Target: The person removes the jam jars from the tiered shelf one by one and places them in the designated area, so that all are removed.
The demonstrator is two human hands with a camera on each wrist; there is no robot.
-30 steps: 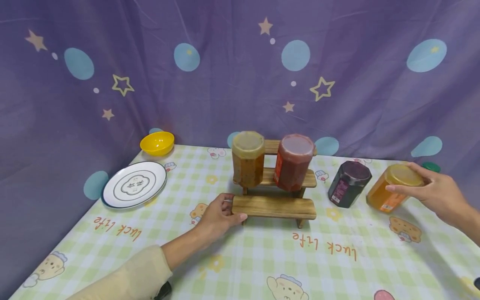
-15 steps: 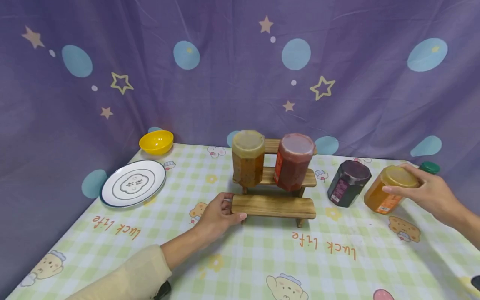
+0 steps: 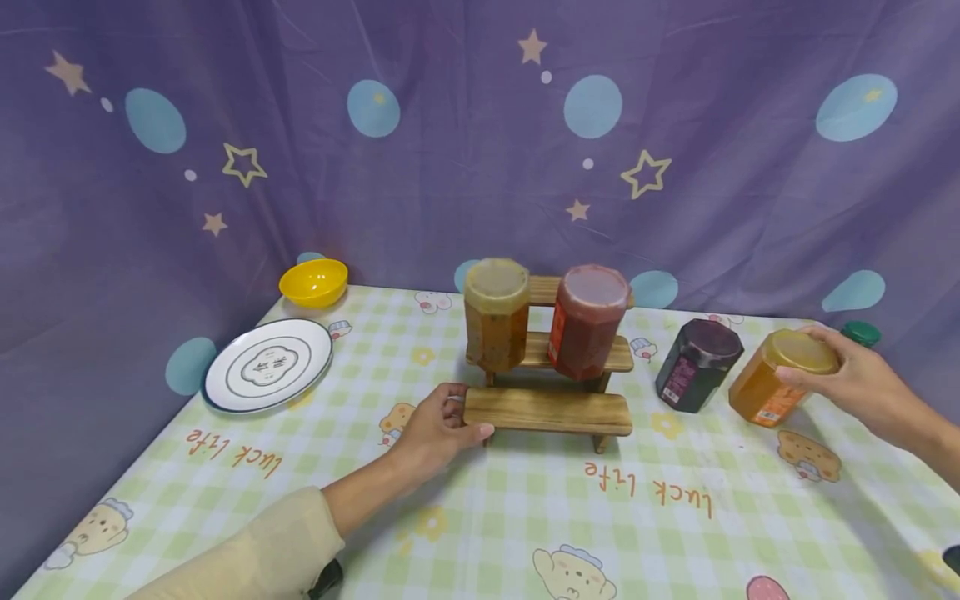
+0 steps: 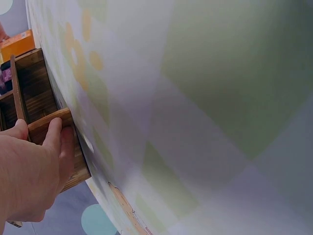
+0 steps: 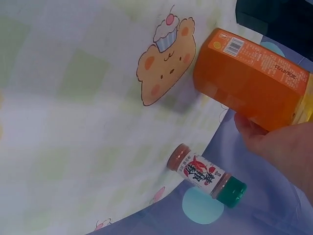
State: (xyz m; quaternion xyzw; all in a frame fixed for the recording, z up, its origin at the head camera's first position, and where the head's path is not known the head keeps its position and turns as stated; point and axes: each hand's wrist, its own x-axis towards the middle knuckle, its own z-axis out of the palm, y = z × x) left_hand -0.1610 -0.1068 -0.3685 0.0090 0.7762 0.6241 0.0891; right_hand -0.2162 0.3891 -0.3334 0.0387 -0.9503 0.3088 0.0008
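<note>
In the head view my left hand [image 3: 437, 429] grips the left end of the lowest step of a three-tier wooden rack [image 3: 547, 411]. The left wrist view shows its thumb and fingers [image 4: 54, 134] on the rack's wooden frame [image 4: 35, 88]. My right hand [image 3: 862, 383] holds an orange jar [image 3: 780, 383] around its yellow top, fingers behind and thumb in front. That jar [image 5: 249, 78] looks eight-sided, with a label and barcode. Left of it stands a dark purple jar [image 3: 697, 367]. An amber jar [image 3: 497, 321] and a red jar [image 3: 588, 325] stand on the rack's middle step.
A small shaker bottle [image 5: 203, 172] with a green cap stands behind my right hand. At the back left are a yellow bowl [image 3: 313, 284] and a white plate [image 3: 267, 367]. A purple curtain [image 3: 465, 150] hangs behind the checked tablecloth [image 3: 480, 517].
The orange jar and my right hand have shifted slightly left, leaving more of the green cap visible. My left hand keeps its grip on the rack.
</note>
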